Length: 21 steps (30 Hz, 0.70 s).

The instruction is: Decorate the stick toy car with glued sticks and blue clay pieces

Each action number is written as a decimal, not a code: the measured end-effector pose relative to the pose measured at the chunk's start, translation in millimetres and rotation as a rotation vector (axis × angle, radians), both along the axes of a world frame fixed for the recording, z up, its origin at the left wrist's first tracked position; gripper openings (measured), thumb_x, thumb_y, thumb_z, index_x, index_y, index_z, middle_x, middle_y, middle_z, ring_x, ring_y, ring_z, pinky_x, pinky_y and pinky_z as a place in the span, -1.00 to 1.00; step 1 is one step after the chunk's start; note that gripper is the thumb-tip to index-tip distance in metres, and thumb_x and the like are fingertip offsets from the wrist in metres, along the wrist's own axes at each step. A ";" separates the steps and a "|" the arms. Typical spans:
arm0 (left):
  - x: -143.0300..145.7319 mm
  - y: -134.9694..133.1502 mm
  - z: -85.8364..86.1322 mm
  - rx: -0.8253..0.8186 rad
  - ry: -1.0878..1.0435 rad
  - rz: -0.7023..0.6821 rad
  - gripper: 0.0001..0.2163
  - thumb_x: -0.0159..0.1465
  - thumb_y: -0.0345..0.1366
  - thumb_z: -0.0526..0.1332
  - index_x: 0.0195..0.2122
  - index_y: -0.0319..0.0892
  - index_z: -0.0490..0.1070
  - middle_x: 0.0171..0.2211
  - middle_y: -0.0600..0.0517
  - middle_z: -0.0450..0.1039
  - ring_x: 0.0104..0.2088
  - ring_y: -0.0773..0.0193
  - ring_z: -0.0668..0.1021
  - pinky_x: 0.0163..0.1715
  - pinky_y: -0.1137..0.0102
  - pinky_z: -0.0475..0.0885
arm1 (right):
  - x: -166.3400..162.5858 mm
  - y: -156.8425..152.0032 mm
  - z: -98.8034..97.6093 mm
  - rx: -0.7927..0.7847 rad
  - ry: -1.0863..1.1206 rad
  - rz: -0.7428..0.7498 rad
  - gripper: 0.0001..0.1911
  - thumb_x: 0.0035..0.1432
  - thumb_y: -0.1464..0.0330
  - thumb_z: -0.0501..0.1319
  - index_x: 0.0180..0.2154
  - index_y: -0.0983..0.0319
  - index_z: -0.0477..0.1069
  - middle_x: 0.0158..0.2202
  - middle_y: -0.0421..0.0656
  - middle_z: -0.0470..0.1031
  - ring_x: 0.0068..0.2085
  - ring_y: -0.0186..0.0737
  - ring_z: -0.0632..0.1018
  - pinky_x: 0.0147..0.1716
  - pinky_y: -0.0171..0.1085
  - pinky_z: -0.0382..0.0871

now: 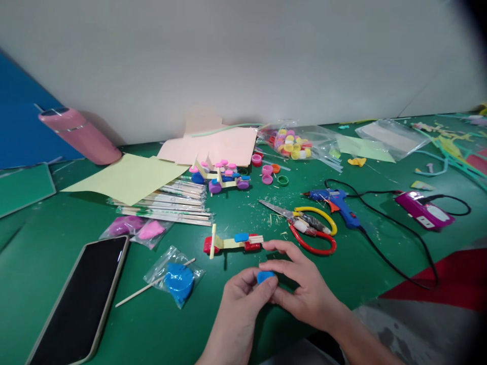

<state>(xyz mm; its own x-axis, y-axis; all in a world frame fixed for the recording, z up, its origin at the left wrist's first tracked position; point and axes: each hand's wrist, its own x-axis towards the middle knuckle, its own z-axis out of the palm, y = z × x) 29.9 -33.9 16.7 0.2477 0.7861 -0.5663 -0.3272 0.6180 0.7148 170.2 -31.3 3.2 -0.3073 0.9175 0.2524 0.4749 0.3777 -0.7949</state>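
Note:
Low in front of me, my left hand [245, 301] pinches a small flattened piece of blue clay [265, 277] between thumb and forefinger. My right hand [302, 284] curls at the clay's right side, its thumb tip partly hidden behind the left thumb. Its forefinger reaches out beside a small toy car [230, 243] with red wheels, a pale paper-strip body, an upright piece and a blue clay pad near some short sticks. To the left lies a clear bag of blue clay [178, 283] with a thin wooden stick [139, 294] under it.
Scissors [304, 225] and a blue glue gun [337, 203] with a trailing black cord lie to the right. Behind stand more toy cars [228, 185], bottle caps [267, 175] and a bag of caps [291, 144]. Wrapped sticks [171, 203] and a phone [79, 299] lie left.

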 end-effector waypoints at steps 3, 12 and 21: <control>0.4 0.6 -0.7 0.007 0.006 -0.010 -0.89 0.01 -0.33 0.29 -0.46 -0.26 0.47 -0.53 0.04 0.45 -0.45 0.34 0.39 -0.34 0.41 0.28 | 0.2 -0.2 -0.6 -0.003 0.004 0.000 -0.73 0.03 0.38 0.23 -0.16 0.17 0.41 0.02 -0.08 0.27 0.01 -0.13 0.36 -0.04 -0.20 0.31; 1.1 1.0 -1.6 0.012 -0.003 0.001 -0.90 0.02 -0.33 0.28 -0.47 -0.26 0.47 -0.54 0.05 0.43 -0.45 0.34 0.37 -0.35 0.41 0.26 | -0.6 -0.1 -0.4 -0.004 0.000 -0.002 -0.72 0.01 0.42 0.23 -0.16 0.17 0.42 0.02 -0.10 0.27 0.01 -0.15 0.35 -0.03 -0.22 0.29; 0.3 0.9 -2.5 -0.007 -0.052 0.012 -0.88 0.02 -0.29 0.28 -0.48 -0.25 0.48 -0.58 0.06 0.41 -0.50 0.38 0.36 -0.42 0.43 0.27 | -1.4 0.5 -0.1 0.023 -0.016 -0.017 -0.70 -0.01 0.45 0.23 -0.16 0.20 0.42 0.02 -0.08 0.27 0.01 -0.14 0.34 -0.03 -0.20 0.29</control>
<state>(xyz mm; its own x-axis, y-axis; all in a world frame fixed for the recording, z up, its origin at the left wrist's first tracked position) 30.2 -33.0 14.3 0.2677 0.7854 -0.5582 -0.3715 0.6186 0.6923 168.9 -30.8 3.1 -0.2961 0.9165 0.2690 0.4939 0.3880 -0.7782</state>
